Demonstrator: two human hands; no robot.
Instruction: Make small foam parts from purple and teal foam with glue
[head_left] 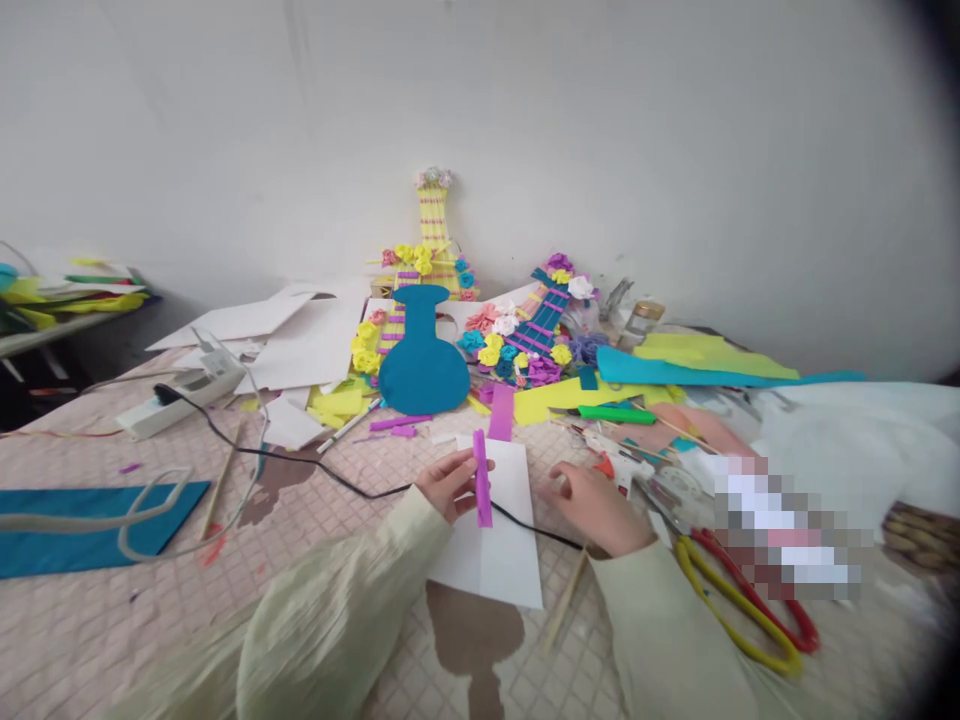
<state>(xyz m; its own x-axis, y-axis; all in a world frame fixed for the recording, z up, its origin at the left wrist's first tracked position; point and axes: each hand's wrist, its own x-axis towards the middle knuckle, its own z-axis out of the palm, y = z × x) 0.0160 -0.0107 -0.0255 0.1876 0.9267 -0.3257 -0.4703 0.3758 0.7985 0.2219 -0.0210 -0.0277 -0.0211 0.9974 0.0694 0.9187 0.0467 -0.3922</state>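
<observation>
My left hand [448, 485] pinches a folded purple paper strip [482, 490] and holds it upright over a white paper sheet [506, 570]. To the right of the sheet is my right hand [600, 508], its fingers loosely bent and apart, with nothing visible in them. Just beyond it lies a glue gun [619, 462], partly hidden among scraps. A black cord [360, 488] crosses the table and passes behind my left hand. Another purple strip [501, 415] lies at the sheet's far edge. A blue vase-shaped cutout [424, 370] leans farther back.
Large scissors [739, 590] with red and yellow handles lie at right. Flower-decorated paper pieces [540, 320] stand near the wall. A power strip [180, 395] and a blue sheet [97, 520] are at left. A glass jar [643, 320] stands behind coloured paper [697, 365].
</observation>
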